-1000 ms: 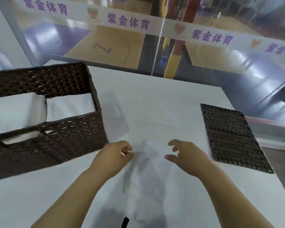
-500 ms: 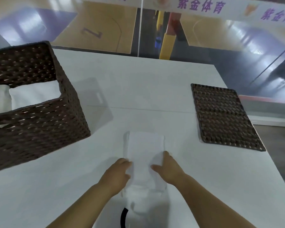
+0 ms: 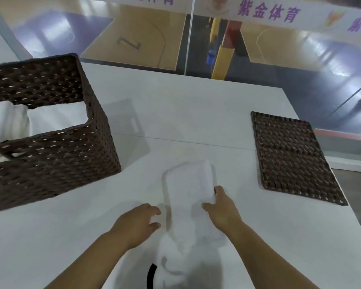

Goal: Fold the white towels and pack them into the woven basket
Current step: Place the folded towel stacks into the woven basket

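White towel (image 3: 188,190): folded strip on table (image 3: 196,113). Right hand (image 3: 223,207) pinches its right edge; left hand (image 3: 138,222) beside it, fingers loosely curled, holding nothing. Basket (image 3: 56,161): two folded towels (image 3: 56,117) inside.

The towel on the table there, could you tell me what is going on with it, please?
A person is folding a white towel on the white table. The right hand grips the towel's right edge, while the left hand rests at its left side. To the left stands the woven basket, already holding two folded towels. A flat woven lid lies to the right.
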Tool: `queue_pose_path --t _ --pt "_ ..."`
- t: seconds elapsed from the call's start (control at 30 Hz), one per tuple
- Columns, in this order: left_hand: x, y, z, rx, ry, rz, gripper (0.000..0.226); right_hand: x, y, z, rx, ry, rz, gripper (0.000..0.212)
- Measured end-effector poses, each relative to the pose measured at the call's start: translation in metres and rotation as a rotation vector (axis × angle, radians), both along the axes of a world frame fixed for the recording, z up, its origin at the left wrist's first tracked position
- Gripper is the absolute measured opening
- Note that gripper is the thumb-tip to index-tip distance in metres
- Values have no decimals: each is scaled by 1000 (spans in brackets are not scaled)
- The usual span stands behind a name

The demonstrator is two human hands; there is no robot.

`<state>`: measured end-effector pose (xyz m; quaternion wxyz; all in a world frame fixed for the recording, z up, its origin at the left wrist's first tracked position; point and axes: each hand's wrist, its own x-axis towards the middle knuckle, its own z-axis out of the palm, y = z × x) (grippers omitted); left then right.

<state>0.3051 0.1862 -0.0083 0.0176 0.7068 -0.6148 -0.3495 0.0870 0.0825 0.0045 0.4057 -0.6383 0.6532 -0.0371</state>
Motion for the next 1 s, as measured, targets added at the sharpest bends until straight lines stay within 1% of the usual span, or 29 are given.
queue_pose_path --t 0.1,0.23,0.3,0.37,0.43,0.5,0.57,0.67,0.73,0.83,0.87,0.93,1.0 --pt "18 -1 24 -92 -63 46 36 4 -8 29 -125 56 104 30" --pt "49 -3 71 -274 -119 160 29 18 -13 70 -288 151 201 30" --pt "66 -3 94 -394 -117 218 20 28 -15 92 -366 172 215 31" --pt "83 -2 118 -506 -145 244 9 40 -19 116 -425 136 195 31" --pt "101 -1 139 -632 -169 280 16 56 -23 142 -477 66 171 31" --pt "123 1 155 -782 -240 270 22 76 -25 168 -539 9 162 31" --pt "147 5 168 -863 -304 250 31 101 -26 194 -611 -30 169 32" --pt "183 14 175 -882 -358 304 22 144 -28 232 -721 -86 195 35" --pt "207 24 174 -819 -366 361 21 176 -27 256 -759 -176 209 36" --pt "242 43 167 -681 -333 448 8 229 -26 279 -790 -330 248 34" --pt "253 49 165 -638 -334 454 13 247 -24 284 -789 -380 272 32" --pt "271 60 161 -562 -360 464 29 285 -21 288 -764 -463 324 24" --pt "286 71 158 -534 -358 474 38 320 -19 285 -709 -536 352 16"
